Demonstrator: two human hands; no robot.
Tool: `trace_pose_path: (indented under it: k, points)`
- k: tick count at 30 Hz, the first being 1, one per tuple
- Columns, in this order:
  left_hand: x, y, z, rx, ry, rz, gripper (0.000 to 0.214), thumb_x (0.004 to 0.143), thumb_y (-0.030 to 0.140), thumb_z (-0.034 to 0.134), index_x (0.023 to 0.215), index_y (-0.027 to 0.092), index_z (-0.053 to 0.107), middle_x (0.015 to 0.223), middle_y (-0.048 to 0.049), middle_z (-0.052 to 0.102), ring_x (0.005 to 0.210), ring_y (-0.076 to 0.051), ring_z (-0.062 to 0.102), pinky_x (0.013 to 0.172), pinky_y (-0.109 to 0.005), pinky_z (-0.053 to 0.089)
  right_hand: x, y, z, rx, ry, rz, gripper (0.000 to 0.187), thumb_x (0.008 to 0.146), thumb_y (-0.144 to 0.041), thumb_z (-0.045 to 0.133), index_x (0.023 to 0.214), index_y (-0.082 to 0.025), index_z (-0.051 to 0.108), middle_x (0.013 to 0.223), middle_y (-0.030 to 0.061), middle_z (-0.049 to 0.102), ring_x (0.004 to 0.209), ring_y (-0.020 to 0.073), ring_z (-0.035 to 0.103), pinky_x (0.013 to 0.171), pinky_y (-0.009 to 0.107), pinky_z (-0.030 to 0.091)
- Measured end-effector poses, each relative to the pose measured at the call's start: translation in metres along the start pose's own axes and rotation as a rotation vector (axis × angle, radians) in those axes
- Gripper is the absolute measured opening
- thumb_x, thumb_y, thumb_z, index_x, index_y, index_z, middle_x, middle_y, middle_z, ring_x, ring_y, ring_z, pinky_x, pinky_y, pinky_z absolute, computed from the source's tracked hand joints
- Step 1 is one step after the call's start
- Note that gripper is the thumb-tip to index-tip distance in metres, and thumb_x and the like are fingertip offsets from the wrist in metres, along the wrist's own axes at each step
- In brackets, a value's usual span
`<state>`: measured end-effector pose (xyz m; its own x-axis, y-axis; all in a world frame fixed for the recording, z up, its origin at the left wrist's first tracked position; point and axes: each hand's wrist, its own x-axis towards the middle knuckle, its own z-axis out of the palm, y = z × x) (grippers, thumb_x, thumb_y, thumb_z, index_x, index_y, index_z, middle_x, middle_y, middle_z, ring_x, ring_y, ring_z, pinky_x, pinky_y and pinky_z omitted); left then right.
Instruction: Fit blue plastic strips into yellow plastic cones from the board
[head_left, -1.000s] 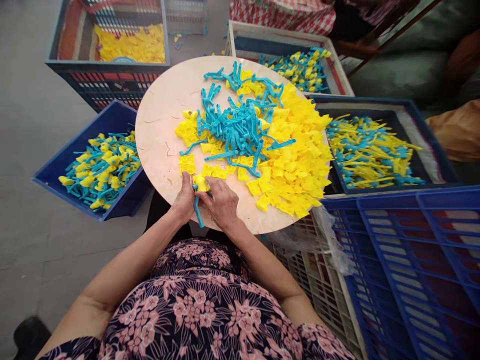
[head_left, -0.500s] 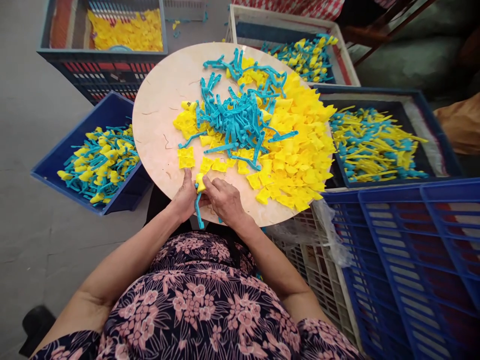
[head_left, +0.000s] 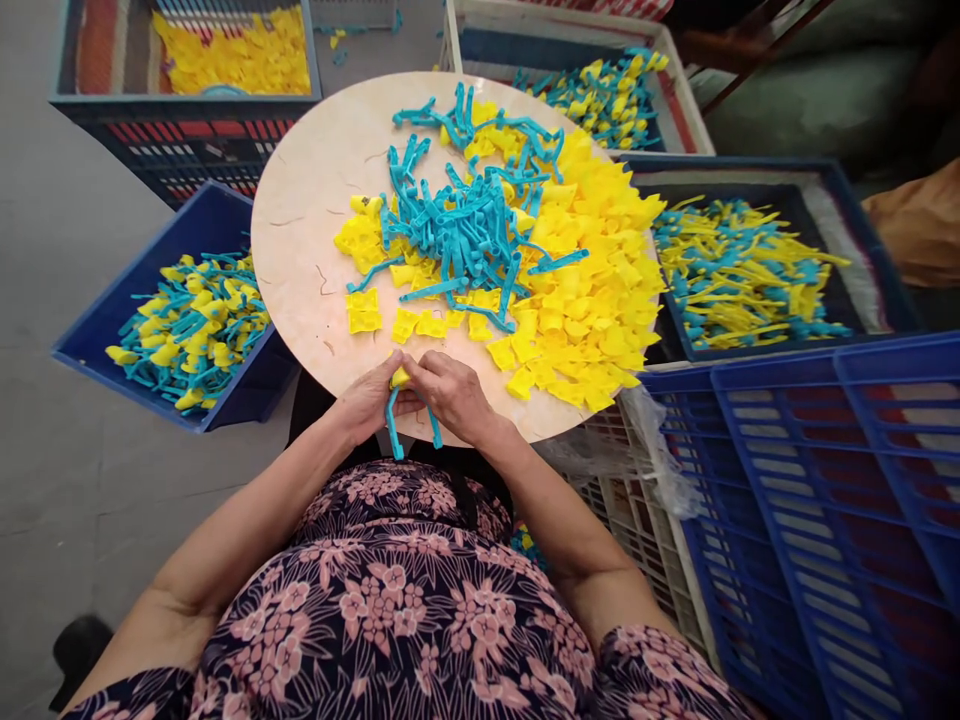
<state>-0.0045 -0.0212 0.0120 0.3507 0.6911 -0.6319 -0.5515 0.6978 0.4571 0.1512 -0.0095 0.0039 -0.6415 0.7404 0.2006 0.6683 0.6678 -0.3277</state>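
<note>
Yellow plastic shows between two bare hands: one small, rounded yellow plastic piece (head_left: 401,378), largely hidden by fingers, at the near edge of a round, pale pink surface (head_left: 300,200). The left hand (head_left: 371,400) and right hand (head_left: 454,397) meet there, both grips pinching it. One thin turquoise plastic strip (head_left: 392,425) hangs below it past that edge; a second turquoise strip (head_left: 435,428) sticks out beneath the right hand, its upper end hidden.

The step in hand appears to be pressing the yellow piece around a strip's end, though fingers cover the joint. The next move likely calls for a firm squeeze, with the parts held in line.

Loose turquoise strips (head_left: 465,225) heap mid-surface; thin yellow pieces (head_left: 600,270) crowd its right edge.
</note>
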Motion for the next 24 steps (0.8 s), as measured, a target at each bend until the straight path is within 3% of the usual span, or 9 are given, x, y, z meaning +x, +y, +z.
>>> trace_pose_path:
  k: [3,6,9,13,17,21,24]
  points:
    - [-0.001,-0.001,0.0,0.009,-0.015,0.063,0.02,0.085,0.032,0.069,0.085,0.012,0.067,0.076,-0.0067,0.071,0.067,-0.015,0.066,0.071,-0.029,0.057,0.003,-0.001,-0.001,0.03,-0.008,0.058,0.031,0.1,-0.028,0.041,0.117,-0.017,0.065,0.087,0.007,0.061,0.081,0.0194,0.054,0.071,0.03,0.045]
    - [0.0,0.002,-0.002,-0.012,-0.016,0.095,0.016,0.086,0.027,0.068,0.091,0.013,0.067,0.08,-0.0062,0.072,0.067,-0.015,0.067,0.075,-0.031,0.057,0.004,-0.003,-0.006,0.133,0.016,0.075,0.034,0.1,-0.03,0.042,0.124,-0.018,0.061,0.095,0.0091,0.064,0.087,0.0208,0.058,0.076,0.032,0.049]
    - [0.0,0.01,-0.006,-0.064,0.03,0.173,0.016,0.086,0.029,0.066,0.092,0.013,0.066,0.081,-0.0056,0.072,0.072,-0.015,0.069,0.079,-0.031,0.057,0.0,-0.008,-0.015,0.246,0.124,0.115,0.037,0.1,-0.035,0.043,0.131,-0.021,0.057,0.108,0.0103,0.066,0.098,0.0224,0.061,0.086,0.036,0.05]
    - [-0.003,0.018,-0.008,-0.075,0.031,0.278,0.025,0.084,0.036,0.067,0.096,0.015,0.063,0.082,-0.0048,0.072,0.082,-0.018,0.071,0.081,-0.03,0.056,-0.004,-0.021,-0.021,0.254,0.231,0.268,0.039,0.1,-0.044,0.04,0.123,-0.022,0.063,0.103,0.0104,0.07,0.095,0.0228,0.063,0.083,0.035,0.051]
    - [-0.008,0.014,-0.002,-0.087,0.004,0.351,0.027,0.081,0.035,0.069,0.1,0.016,0.064,0.09,-0.0043,0.074,0.088,-0.016,0.07,0.08,-0.026,0.055,0.001,-0.031,-0.017,0.32,0.161,0.359,0.035,0.098,-0.042,0.048,0.119,-0.019,0.064,0.102,0.0096,0.072,0.09,0.0214,0.066,0.078,0.032,0.051]
    - [-0.01,0.012,0.003,-0.026,0.064,0.376,0.028,0.08,0.039,0.069,0.097,0.017,0.063,0.084,-0.0058,0.074,0.095,-0.022,0.07,0.084,-0.032,0.055,0.007,-0.034,-0.02,0.473,0.099,0.395,0.026,0.096,-0.036,0.053,0.112,-0.021,0.066,0.114,0.0077,0.072,0.092,0.0197,0.067,0.079,0.03,0.051]
    - [-0.01,0.011,0.003,0.021,0.087,0.416,0.033,0.077,0.042,0.072,0.096,0.017,0.063,0.087,-0.0066,0.074,0.101,-0.024,0.069,0.087,-0.034,0.054,0.013,-0.029,-0.024,0.631,0.056,0.42,0.031,0.093,-0.045,0.057,0.112,-0.021,0.066,0.108,0.0057,0.073,0.078,0.0153,0.066,0.069,0.027,0.049]
